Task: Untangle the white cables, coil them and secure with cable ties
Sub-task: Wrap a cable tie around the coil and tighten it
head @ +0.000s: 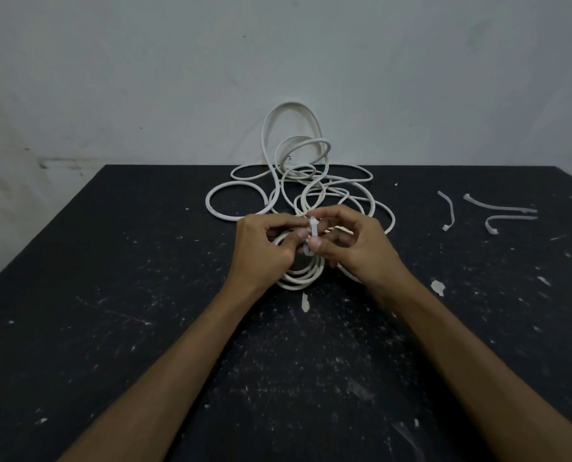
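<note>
Both hands, left hand [266, 243] and right hand [351, 243], pinch a cable tie [314, 232] with curled fingers above the coiled cable [298, 278].

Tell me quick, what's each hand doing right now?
Left hand: pinches the thin white plastic cable tie at the small white cable coil.
Right hand: pinches the same tie.

We see white cables [298, 181] in loose tangle, far-centre of table, some loops rising vs wall behind. Nearer us, small coil [298, 278], several turns, flat-ish, partly hidden. White cable tie [314, 233] wrapped upright round coil's top edge, head up, tail down. 3 spare cable ties [497, 210] lie far right, curved, well apart from tangle, close to each other.
</note>
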